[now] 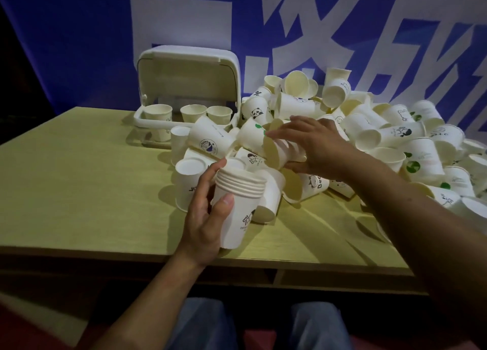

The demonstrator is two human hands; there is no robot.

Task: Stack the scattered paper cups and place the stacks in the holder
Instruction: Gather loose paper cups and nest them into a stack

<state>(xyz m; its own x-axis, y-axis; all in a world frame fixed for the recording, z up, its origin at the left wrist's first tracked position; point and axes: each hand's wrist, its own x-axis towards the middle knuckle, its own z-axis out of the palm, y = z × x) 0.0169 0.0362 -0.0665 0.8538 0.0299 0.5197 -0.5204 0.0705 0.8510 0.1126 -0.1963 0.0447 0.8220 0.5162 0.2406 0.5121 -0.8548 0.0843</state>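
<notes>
My left hand [205, 218] grips an upright stack of several nested white paper cups [238, 207] just above the table's front middle. My right hand [313, 145] holds a single cup [279, 152] on its side, mouth turned left, a little above and behind the stack. A big heap of loose paper cups [382, 139] spreads over the table's right half. The white holder [189, 86] stands at the back with its lid up. Three stacks of cups [193, 112] stand inside it.
The yellowish table [79, 178] runs bare to the left. Upside-down cups [188, 181] stand just left of my left hand. A blue and white banner [290, 20] hangs behind. The table's front edge and my knees lie below.
</notes>
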